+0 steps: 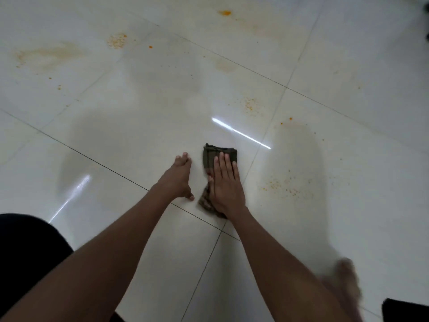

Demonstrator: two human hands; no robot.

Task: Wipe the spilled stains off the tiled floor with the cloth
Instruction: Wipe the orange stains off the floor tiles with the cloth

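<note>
Glossy pale tiles with dark grout lines fill the view, and the floor reflects two bright streaks of light. On it, near the middle and just beyond a grout crossing, lies the cloth, a dark olive folded strip whose long axis runs away from the person. The right hand is pressed flat on top of it, fingers straight and together, palm down, pinning it rather than gripping it; cloth shows beyond the fingertips and along the thumb side. The left hand rests on the bare floor just beside the cloth, loosely open and empty, seemingly as a brace.

The nearest stains are a scatter of orange specks directly to the right of the cloth, on the next tile across a grout line, so the right hand is the one placed to reach them; a sideways sweep would drag the cloth's long edge broadside over them, a judgement only. More specks sit farther ahead and slightly right. Well beyond, toward the far left, lie a faint smear and a speckled patch, and an orange blob marks the far edge. Much of the job looks undone.

A blurred foot shows at the lower right, dark clothing at the lower left. No writing or labels are visible anywhere.
</note>
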